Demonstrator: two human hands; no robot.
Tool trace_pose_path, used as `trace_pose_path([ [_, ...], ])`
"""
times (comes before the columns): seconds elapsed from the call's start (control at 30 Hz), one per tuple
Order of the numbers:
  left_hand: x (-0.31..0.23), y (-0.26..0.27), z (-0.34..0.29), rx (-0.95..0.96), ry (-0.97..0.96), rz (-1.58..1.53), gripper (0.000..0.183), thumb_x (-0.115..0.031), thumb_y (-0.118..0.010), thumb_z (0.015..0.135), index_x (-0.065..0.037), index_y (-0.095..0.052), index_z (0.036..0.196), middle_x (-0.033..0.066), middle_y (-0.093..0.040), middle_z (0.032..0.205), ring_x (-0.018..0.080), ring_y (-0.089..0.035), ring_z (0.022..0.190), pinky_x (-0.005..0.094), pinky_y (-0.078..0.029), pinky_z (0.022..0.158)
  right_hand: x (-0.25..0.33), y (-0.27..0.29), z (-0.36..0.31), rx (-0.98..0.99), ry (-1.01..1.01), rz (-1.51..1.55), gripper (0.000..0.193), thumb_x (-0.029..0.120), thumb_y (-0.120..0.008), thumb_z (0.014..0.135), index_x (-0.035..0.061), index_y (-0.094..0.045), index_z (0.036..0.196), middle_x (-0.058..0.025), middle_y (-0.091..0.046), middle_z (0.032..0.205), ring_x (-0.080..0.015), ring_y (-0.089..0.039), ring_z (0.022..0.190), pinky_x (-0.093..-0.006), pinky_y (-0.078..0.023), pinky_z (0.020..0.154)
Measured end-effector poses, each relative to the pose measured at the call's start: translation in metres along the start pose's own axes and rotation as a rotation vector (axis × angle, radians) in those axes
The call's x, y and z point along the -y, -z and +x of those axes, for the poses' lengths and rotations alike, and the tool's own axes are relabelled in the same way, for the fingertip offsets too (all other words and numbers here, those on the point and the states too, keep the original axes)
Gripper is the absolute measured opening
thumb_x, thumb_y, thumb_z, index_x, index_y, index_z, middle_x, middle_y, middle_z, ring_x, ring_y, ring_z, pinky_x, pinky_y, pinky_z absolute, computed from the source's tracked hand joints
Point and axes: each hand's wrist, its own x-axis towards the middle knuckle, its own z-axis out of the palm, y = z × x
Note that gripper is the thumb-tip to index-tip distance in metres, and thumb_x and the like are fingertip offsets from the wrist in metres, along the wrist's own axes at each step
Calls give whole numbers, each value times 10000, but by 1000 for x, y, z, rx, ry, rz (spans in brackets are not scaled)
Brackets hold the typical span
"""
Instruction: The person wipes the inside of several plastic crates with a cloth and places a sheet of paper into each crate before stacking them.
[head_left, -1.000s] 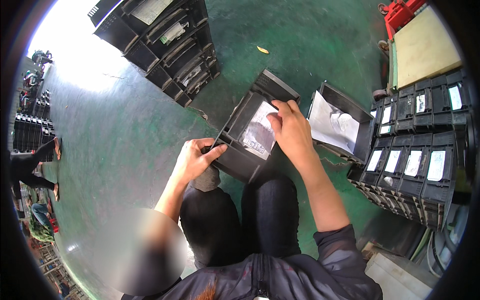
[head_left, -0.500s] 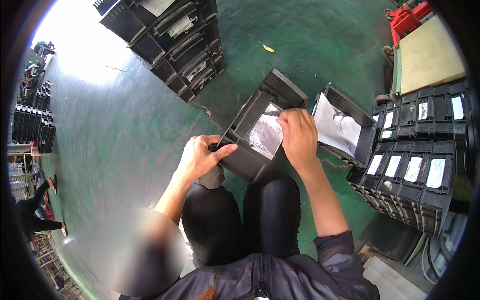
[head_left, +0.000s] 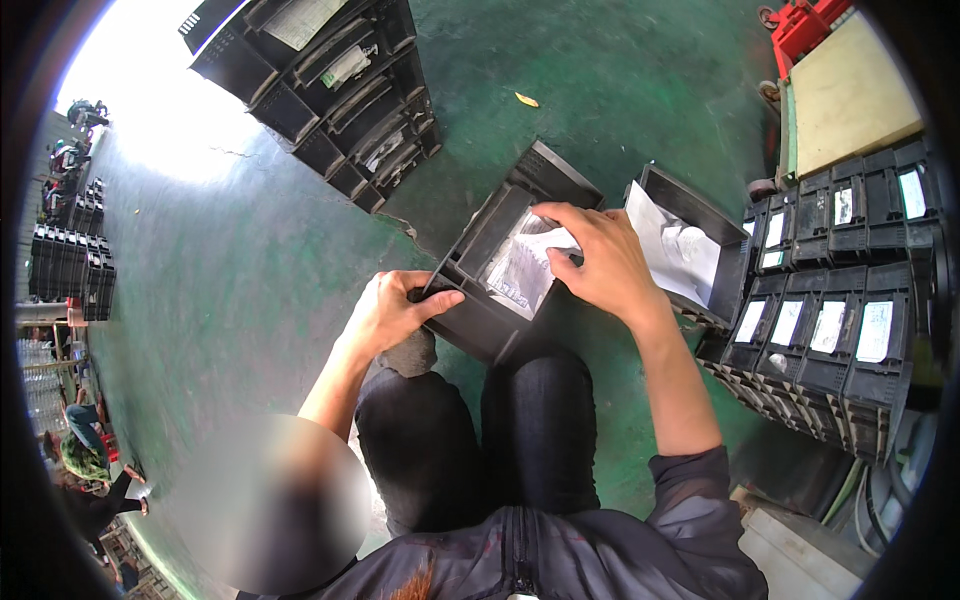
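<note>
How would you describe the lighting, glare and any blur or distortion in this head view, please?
Head view: daylight blows out the green floor at upper left; the left hand, right hand and black bin are evenly lit and sharp; fisheye bending curves the bin stacks near the rim; a blurred patch covers the lower left.

Between your hands sits a matt black plastic tray (head_left: 480,300); under your right hand (head_left: 600,262), a glossy, crinkled clear plastic bag (head_left: 520,275); the floor (head_left: 250,260) is scuffed green paint.
</note>
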Motion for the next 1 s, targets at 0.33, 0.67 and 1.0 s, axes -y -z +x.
trace_pose_path([
  [0.33, 5, -3, 1, 21, 4, 34, 487, -426, -721, 735, 27, -551, 678, 100, -361, 549, 163, -362, 531, 357, -361, 523, 8, 13, 17, 227, -38, -135, 301, 208, -673, 759, 87, -593, 1023, -78, -577, 944, -268, -556, 909, -401, -396, 827],
  [0.67, -27, 12, 24, -152, -302, 338, 589, -551, -571, 803, 22, -626, 931, 184, -619, 747, 320, -621, 746, 377, -481, 708, -5, -9, 13, -33, 100, -2, 159, 100, -671, 718, 44, -609, 853, -65, -568, 864, -254, -528, 888, -383, -413, 799],
  [1.0, -24, 1, 53, 144, -164, 195, 624, -603, -546, 808, 10, -581, 918, 192, -463, 583, 290, -430, 558, 383, -389, 600, 16, -2, -33, -205, 346, -213, 84, 23, -540, 687, 39, -547, 770, -86, -533, 747, -268, -525, 742, -439, -418, 862],
])
